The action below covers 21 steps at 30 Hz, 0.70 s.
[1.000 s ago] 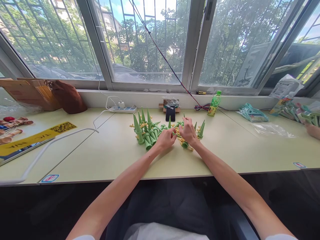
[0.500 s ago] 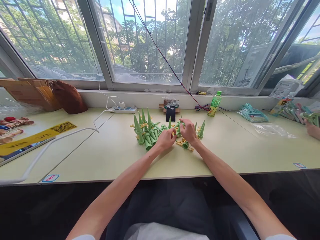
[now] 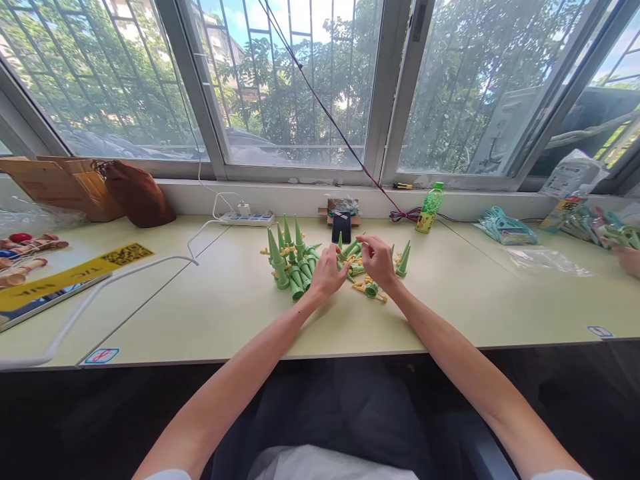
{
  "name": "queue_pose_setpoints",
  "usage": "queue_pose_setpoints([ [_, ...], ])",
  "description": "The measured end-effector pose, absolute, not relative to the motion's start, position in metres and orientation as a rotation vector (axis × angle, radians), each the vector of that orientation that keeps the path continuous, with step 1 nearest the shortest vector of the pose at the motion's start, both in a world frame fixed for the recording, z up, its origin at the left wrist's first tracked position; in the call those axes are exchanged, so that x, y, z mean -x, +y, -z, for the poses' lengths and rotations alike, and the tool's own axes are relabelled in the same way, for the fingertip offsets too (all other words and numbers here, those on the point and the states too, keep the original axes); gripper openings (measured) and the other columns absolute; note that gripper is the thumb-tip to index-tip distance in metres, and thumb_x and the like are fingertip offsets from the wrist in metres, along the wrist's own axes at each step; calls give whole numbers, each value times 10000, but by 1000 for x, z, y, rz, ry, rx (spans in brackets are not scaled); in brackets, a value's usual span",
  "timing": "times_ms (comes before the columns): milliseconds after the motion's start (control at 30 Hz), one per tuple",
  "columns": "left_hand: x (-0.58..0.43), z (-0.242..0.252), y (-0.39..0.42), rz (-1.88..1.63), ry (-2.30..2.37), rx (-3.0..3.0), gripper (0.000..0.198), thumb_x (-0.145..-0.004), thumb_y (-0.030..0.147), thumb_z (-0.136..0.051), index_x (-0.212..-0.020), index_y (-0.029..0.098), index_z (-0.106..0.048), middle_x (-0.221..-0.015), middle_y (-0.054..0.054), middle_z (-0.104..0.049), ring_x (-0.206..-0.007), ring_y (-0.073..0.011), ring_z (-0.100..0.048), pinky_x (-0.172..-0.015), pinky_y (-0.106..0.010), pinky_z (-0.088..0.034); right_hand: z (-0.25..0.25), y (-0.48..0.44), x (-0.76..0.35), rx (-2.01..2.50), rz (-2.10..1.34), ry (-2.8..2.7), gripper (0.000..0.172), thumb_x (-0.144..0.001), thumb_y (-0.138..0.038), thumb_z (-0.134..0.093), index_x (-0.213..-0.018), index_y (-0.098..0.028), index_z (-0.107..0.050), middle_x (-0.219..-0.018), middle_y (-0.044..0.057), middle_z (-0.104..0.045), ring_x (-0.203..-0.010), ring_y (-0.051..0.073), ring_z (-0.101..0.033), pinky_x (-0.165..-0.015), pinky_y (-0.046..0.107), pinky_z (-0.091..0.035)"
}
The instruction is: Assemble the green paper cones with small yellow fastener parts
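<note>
Between my two hands, a green cone-shaped plastic spike (image 3: 352, 247) is tilted, its narrow end toward the right. My left hand (image 3: 326, 273) is closed around its wide end, the fingertips partly hidden. My right hand (image 3: 379, 261) pinches near its tip. Left of my hands stands a group of green spikes (image 3: 277, 261) with small yellow valve pieces on them, and several more lie on their sides. Beneath and between my hands are loose yellow valve pieces (image 3: 361, 287) and a green spike seen end-on (image 3: 371, 290). Another upright spike (image 3: 403, 260) stands beyond my right hand.
Behind the pile, a phone (image 3: 341, 228) leans on a small box. A green drink bottle (image 3: 429, 208) and a power strip (image 3: 257, 219) stand along the sill. A white tube (image 3: 117, 268) crosses the table's left side. Another person's hand (image 3: 629, 259) shows at far right.
My left hand has moved slightly up and left, its fingers now at the spike's wide end. The spike between my hands has tipped from near upright to slanting. My right hand has barely moved.
</note>
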<state>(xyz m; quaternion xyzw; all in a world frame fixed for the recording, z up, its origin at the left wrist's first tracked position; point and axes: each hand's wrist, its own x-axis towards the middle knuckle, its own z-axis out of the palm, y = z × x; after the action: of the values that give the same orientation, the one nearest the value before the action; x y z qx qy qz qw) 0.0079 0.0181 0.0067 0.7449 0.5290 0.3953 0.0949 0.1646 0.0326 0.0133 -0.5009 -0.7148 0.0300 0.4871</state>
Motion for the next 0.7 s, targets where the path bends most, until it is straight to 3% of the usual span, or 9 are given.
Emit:
queue_pose_setpoints([
  [100,-7,-6,19,-1181,1586,-2168,321,-841,295,-611,-1120,194,-487,-1074,-94,-540,-770,-166,-577,-693,-291,-440,-13,32,-164,1209,-88,-1737,383,-943,-220,-346,-1149,-165,-665,-1119,112,-672,-694,158,-586,-749,311,-507],
  [233,-7,-3,22,-1111,1547,-2239,202,-870,289,-575,-1044,196,-532,-1035,-86,-566,-866,-200,-581,-767,-317,-446,-12,31,-163,1126,-108,-1770,364,-945,-237,-339,-1108,-166,-657,-1089,98,-677,-655,138,-570,-699,282,-499],
  [400,-7,-1,24,-1095,1535,-2269,118,-881,261,-557,-966,180,-547,-967,-84,-596,-895,-212,-568,-793,-331,-438,-11,32,-162,1183,-193,-1753,457,-913,-230,-365,-1360,-168,-439,-1048,75,-687,-543,112,-524,-610,254,-470],
  [467,-6,-2,24,-1132,1539,-2251,97,-878,253,-558,-938,178,-546,-945,-82,-597,-886,-208,-564,-786,-328,-436,-9,35,-165,1229,-193,-1734,499,-879,-200,-388,-1376,-159,-399,-1040,74,-691,-532,110,-521,-613,255,-464],
  [700,-6,-5,24,-1221,1522,-2179,85,-866,254,-570,-873,178,-533,-906,-75,-594,-795,-183,-554,-720,-310,-425,-1,44,-173,1350,-183,-1973,365,-810,-195,-519,-1168,-184,-587,-969,54,-714,-833,189,-639,-773,287,-459],
])
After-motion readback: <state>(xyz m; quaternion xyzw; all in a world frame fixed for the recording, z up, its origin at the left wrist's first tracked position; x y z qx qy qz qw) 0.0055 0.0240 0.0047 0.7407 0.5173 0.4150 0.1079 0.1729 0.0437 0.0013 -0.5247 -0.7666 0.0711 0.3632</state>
